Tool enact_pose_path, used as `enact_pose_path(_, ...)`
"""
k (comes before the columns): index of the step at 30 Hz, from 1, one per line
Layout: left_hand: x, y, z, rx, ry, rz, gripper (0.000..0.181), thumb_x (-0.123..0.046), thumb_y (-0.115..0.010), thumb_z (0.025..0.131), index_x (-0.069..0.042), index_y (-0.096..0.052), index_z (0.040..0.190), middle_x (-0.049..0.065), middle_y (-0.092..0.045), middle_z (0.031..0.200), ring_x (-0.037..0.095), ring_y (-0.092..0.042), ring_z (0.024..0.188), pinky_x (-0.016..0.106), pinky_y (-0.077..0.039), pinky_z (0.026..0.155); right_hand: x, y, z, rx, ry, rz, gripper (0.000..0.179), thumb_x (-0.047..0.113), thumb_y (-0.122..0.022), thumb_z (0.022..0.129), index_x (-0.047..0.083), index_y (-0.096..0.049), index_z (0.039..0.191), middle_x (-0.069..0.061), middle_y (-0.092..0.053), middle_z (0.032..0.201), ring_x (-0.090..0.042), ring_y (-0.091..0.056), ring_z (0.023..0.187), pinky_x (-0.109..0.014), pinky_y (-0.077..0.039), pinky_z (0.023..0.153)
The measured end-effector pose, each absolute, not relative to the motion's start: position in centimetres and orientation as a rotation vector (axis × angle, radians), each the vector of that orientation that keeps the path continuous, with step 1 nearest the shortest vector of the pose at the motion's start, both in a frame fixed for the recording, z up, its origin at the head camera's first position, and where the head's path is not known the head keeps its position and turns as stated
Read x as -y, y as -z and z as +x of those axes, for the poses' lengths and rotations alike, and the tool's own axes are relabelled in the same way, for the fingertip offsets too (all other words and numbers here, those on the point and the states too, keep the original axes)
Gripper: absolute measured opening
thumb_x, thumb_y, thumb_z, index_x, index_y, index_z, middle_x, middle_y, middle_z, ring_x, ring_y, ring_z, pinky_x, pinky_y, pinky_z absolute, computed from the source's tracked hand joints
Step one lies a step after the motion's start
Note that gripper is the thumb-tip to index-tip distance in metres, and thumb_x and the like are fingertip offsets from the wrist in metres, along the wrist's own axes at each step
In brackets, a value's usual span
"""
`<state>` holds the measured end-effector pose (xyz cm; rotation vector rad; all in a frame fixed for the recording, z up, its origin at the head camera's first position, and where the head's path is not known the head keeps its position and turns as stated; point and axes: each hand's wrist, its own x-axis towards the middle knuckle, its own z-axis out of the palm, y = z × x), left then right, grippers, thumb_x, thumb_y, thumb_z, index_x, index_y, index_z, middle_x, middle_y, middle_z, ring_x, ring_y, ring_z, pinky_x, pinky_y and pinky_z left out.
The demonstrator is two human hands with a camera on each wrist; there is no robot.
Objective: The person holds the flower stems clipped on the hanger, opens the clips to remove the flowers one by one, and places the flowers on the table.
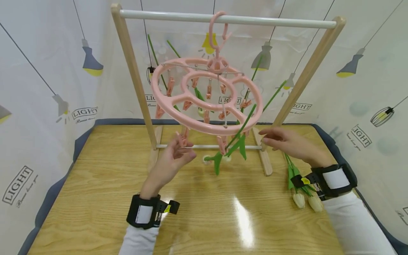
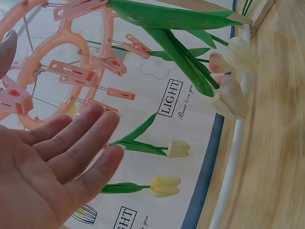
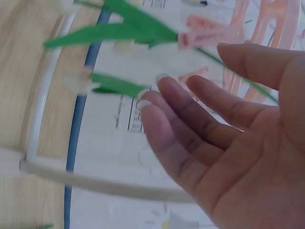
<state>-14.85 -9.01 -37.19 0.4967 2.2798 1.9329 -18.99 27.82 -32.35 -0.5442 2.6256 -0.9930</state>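
A pink round clip hanger (image 1: pixel 204 127) hangs by its hook from a white bar, with several pink clothespins (image 1: pixel 222 144) dangling under its rings. White tulips with green stems hang head down from some clothespins; one tulip (image 2: pixel 236 55) is close in the left wrist view. My left hand (image 1: pixel 175 156) is beside a clothespin (image 1: pixel 182 139) at the hanger's front left, its fingers extended and loosely spread. My right hand (image 1: pixel 287 141) is held just right of the hanger, near the stand's right leg, with relaxed fingers and nothing in them.
A wooden stand (image 1: pixel 134 71) with a white top bar (image 1: pixel 271 21) and a lower white bar (image 1: pixel 197 146) frames the hanger. More white tulips (image 1: pixel 299 200) lie on the wooden table (image 1: pixel 105 198) under the right forearm. A printed cloth (image 1: pixel 51 141) surrounds the table.
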Motion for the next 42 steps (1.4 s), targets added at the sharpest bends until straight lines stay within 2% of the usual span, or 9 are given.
enact_pose_path(5, 9.0, 37.5, -14.8, -2.363, -1.794, 0.499, 0.069, -0.027, -0.066, 0.091, -0.003, -0.033, 0.146, 0.022, -0.05, 0.141, 0.037, -0.047, 0.129, 0.062, -0.034, 0.109, -25.8, 31.8, -18.6, -2.494, 1.193, -0.584, 0.047, 0.032, -0.048, 0.102, 0.008, -0.045, 0.141, -0.016, -0.054, 0.139, -0.03, -0.054, 0.12, -0.053, -0.048, 0.097)
enact_pose_path(8, 9.0, 37.7, -14.8, -2.381, -1.745, 0.502, 0.073, -0.031, -0.068, 0.089, -0.005, -0.032, 0.148, 0.02, -0.046, 0.146, 0.036, -0.044, 0.131, 0.061, -0.033, 0.11, -24.7, 31.8, -18.3, -2.406, 1.287, -0.587, 0.047, 0.032, -0.05, 0.101, 0.009, -0.046, 0.141, -0.015, -0.051, 0.144, -0.027, -0.051, 0.126, -0.055, -0.045, 0.102)
enact_pose_path(13, 8.9, 37.8, -14.8, -2.431, -1.649, 0.51, 0.081, -0.038, -0.068, 0.088, -0.009, -0.028, 0.151, 0.018, -0.042, 0.151, 0.035, -0.043, 0.133, 0.058, -0.034, 0.112, -22.7, 31.8, -17.8, -2.258, 1.467, -0.628, 0.045, 0.026, -0.052, 0.1, 0.01, -0.046, 0.141, -0.015, -0.05, 0.145, -0.03, -0.048, 0.13, -0.049, -0.042, 0.108)
enact_pose_path(17, 8.9, 37.8, -14.7, -2.469, -1.596, 0.539, 0.089, -0.041, -0.067, 0.088, -0.028, -0.011, 0.156, 0.017, -0.039, 0.154, 0.035, -0.042, 0.134, 0.06, -0.034, 0.11, -21.1, 31.6, -17.2, -2.198, 1.588, -0.624, 0.045, 0.022, -0.052, 0.1, 0.007, -0.044, 0.142, -0.013, -0.054, 0.139, -0.029, -0.053, 0.123, -0.046, -0.046, 0.105)
enact_pose_path(20, 8.9, 38.0, -14.7, -2.477, -1.582, 0.564, 0.092, -0.04, -0.067, 0.088, -0.038, -0.002, 0.154, 0.017, -0.036, 0.155, 0.036, -0.04, 0.135, 0.062, -0.035, 0.109, -20.0, 31.5, -16.8, -2.19, 1.645, -0.617, 0.041, 0.019, -0.053, 0.1, 0.005, -0.047, 0.138, -0.006, -0.06, 0.127, -0.022, -0.058, 0.115, -0.036, -0.052, 0.097)
enact_pose_path(24, 8.9, 38.0, -14.6, -2.488, -1.59, 0.546, 0.088, -0.04, -0.069, 0.087, -0.027, -0.016, 0.155, 0.014, -0.039, 0.154, 0.034, -0.041, 0.135, 0.06, -0.035, 0.11, -18.7, 31.8, -16.8, -2.129, 1.756, -0.659, 0.029, 0.014, -0.053, 0.1, 0.005, -0.054, 0.128, 0.0, -0.065, 0.109, -0.02, -0.061, 0.104, -0.03, -0.056, 0.089)
enact_pose_path(28, 8.9, 37.9, -14.6, -2.5, -1.612, 0.537, 0.077, -0.04, -0.071, 0.086, -0.014, -0.036, 0.15, 0.013, -0.046, 0.15, 0.031, -0.044, 0.134, 0.056, -0.035, 0.112, -17.6, 32.4, -16.8, -2.036, 1.852, -0.742, 0.018, 0.006, -0.053, 0.099, 0.003, -0.058, 0.116, -0.004, -0.067, 0.098, -0.023, -0.063, 0.093, -0.03, -0.057, 0.084)
enact_pose_path(33, 8.8, 37.8, -14.6, -2.509, -1.585, 0.551, 0.07, -0.041, -0.071, 0.085, -0.013, -0.044, 0.144, 0.013, -0.05, 0.146, 0.028, -0.046, 0.132, 0.054, -0.035, 0.112, -16.2, 32.9, -16.9, -1.933, 1.903, -0.845, 0.013, 0.0, -0.052, 0.098, -0.003, -0.056, 0.11, -0.013, -0.066, 0.091, -0.03, -0.062, 0.087, -0.035, -0.056, 0.084)
enact_pose_path(42, 8.4, 38.1, -14.5, -2.455, -1.535, 0.617, 0.068, -0.039, -0.071, 0.086, -0.014, -0.045, 0.143, 0.013, -0.053, 0.144, 0.03, -0.049, 0.128, 0.056, -0.04, 0.107, -14.7, 32.9, -16.6, -2.0, 1.867, -0.842, 0.016, 0.005, -0.058, 0.096, 0.002, -0.058, 0.112, -0.009, -0.066, 0.092, -0.026, -0.062, 0.088, -0.033, -0.054, 0.085)
